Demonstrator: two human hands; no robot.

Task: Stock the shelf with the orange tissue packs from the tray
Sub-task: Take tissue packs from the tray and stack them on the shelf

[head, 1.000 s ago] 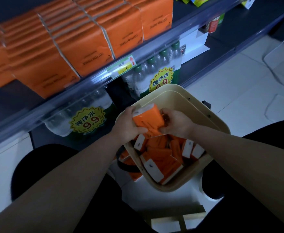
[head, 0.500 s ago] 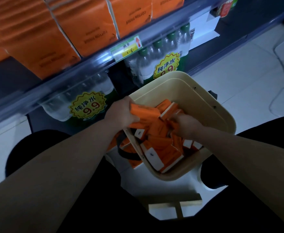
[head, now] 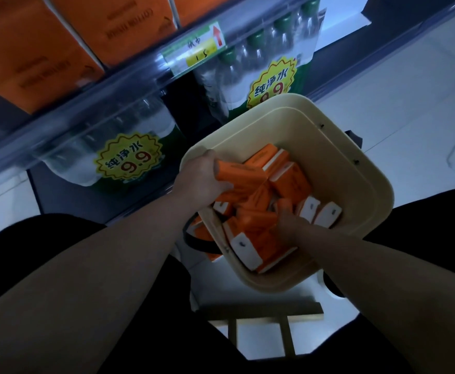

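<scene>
Orange-wrapped, the tissue pack (head: 241,172) sits in our left hand (head: 202,182), fingers curled round one end to lift it off the heap in the cream tray (head: 369,190) — its long axis runs rightward across the tray. Our right hand (head: 292,225) rests among the loose packs (head: 291,182) — whether it grasps one, we cannot tell.
</scene>
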